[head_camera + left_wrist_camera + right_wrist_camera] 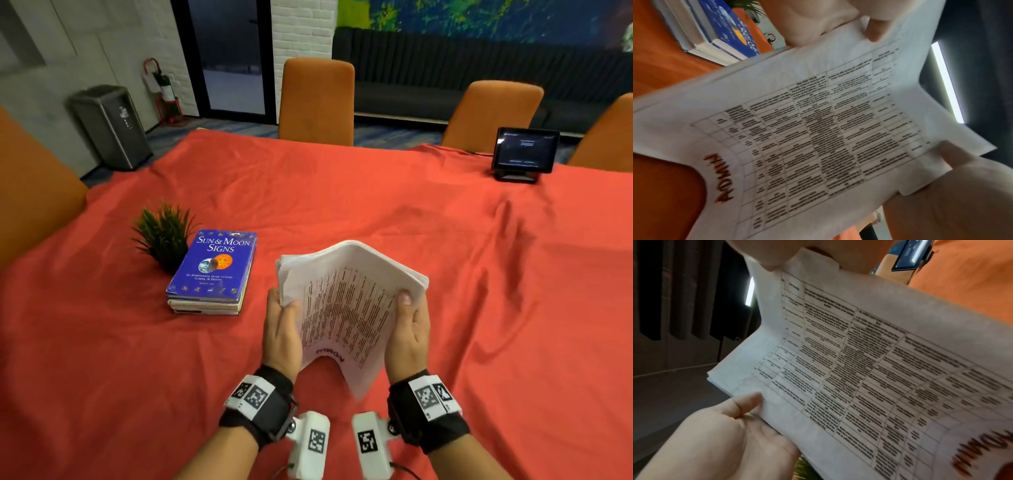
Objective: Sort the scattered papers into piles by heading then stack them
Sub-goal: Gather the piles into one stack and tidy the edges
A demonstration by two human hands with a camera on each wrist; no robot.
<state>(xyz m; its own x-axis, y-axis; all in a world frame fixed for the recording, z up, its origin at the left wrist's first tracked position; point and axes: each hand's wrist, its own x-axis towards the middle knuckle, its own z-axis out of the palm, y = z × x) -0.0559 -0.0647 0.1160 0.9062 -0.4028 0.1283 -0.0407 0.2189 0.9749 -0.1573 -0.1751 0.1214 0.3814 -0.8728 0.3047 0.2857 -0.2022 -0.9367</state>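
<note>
A stack of white papers point(346, 308) is held up off the red tablecloth point(479, 260), bowed into an arch. Its top sheet carries a printed table and a red handwritten heading "ADMIN" point(719, 178) at the end nearest my wrists. My left hand point(279, 329) grips the stack's left edge, thumb on top. My right hand point(409, 329) grips the right edge, its thumb pressing on the top sheet. In the left wrist view the papers point(818, 129) fill the frame, with my right hand point(962, 186) at the lower right. The right wrist view shows the papers point(859, 369) and my left hand point(725, 443).
To the left lies a stack of books point(214, 267) topped by a blue "Sun & Moon Signs", with a small potted plant point(164, 236) behind it. A dark screen on a stand point(524, 150) sits at the far right. Orange chairs point(315, 102) line the far side.
</note>
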